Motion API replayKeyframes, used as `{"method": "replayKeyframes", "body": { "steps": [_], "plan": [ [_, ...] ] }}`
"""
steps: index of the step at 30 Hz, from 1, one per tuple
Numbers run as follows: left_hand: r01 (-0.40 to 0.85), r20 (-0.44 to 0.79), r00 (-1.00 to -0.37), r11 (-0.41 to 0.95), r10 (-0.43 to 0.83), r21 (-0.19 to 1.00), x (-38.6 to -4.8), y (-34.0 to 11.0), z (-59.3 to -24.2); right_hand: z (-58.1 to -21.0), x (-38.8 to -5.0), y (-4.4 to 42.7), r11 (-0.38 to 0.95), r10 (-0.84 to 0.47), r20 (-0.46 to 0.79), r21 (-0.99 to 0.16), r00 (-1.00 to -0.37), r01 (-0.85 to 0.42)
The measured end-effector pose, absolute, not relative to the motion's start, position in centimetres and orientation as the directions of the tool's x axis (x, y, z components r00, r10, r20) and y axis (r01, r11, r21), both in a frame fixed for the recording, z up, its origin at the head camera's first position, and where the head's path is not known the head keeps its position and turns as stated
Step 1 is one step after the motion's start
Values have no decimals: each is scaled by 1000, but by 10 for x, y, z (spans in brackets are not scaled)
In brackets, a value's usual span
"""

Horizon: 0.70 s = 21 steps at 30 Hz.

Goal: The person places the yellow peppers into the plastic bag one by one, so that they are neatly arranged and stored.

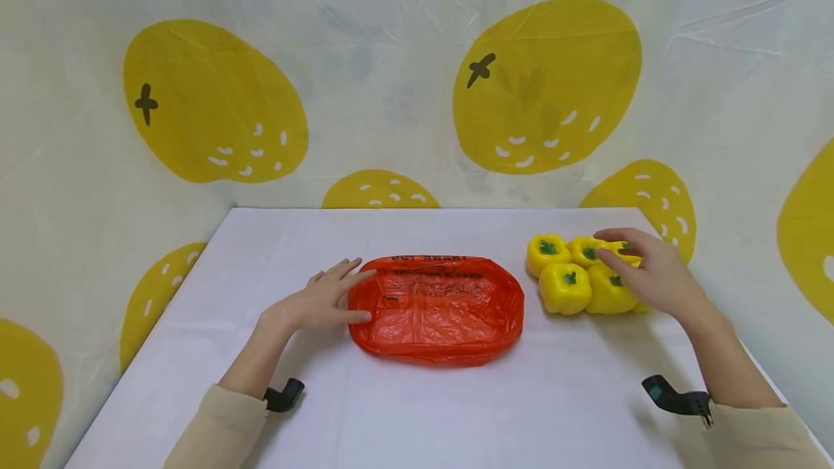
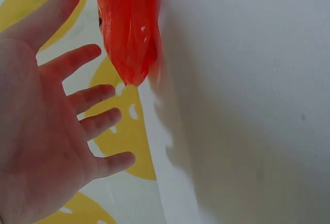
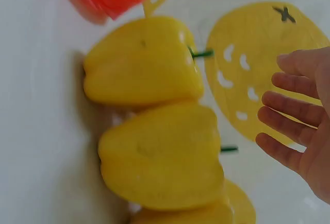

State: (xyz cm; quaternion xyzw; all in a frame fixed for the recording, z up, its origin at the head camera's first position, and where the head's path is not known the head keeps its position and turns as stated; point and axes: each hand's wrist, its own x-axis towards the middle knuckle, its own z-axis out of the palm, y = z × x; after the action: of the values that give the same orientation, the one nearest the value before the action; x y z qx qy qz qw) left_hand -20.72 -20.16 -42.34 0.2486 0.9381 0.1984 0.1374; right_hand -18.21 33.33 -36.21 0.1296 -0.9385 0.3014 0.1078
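Observation:
A red plastic bag (image 1: 436, 310) with dark printing lies on the white table, its opening spread wide and facing up. At its left end is my left hand (image 1: 321, 301), fingers spread and straight; in the left wrist view that palm (image 2: 41, 131) holds nothing, with the bag (image 2: 131, 28) beyond the fingers. To the bag's right stands a cluster of several yellow bell peppers (image 1: 565, 288) with green stems. My right hand (image 1: 651, 270) hovers over the right side of the cluster. The right wrist view shows its relaxed fingers apart from the peppers (image 3: 160, 154), near their stems.
The white cloth-covered table (image 1: 417, 411) extends in front of the bag and to its left. Behind and around it hangs a pale curtain (image 1: 384, 93) printed with large yellow fruit. A dark wrist camera mount (image 1: 674, 396) sticks out from the right wrist, another (image 1: 284, 395) from the left.

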Motion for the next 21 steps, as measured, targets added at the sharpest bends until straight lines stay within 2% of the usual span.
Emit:
{"method": "replayKeyframes", "body": {
  "steps": [7,12,21],
  "plan": [
    [387,-207,-825,794,525,470,-208,-205,-425,-364,-178,375,803,-41,228,-572,-973,-167],
    [397,-214,-817,791,536,467,-208,-206,-427,-369,-179,402,805,-28,182,-578,-983,-130],
    [381,-242,-819,809,520,448,-208,-208,-430,-380,-180,441,800,-70,-101,-600,-992,5]
  ]
}}
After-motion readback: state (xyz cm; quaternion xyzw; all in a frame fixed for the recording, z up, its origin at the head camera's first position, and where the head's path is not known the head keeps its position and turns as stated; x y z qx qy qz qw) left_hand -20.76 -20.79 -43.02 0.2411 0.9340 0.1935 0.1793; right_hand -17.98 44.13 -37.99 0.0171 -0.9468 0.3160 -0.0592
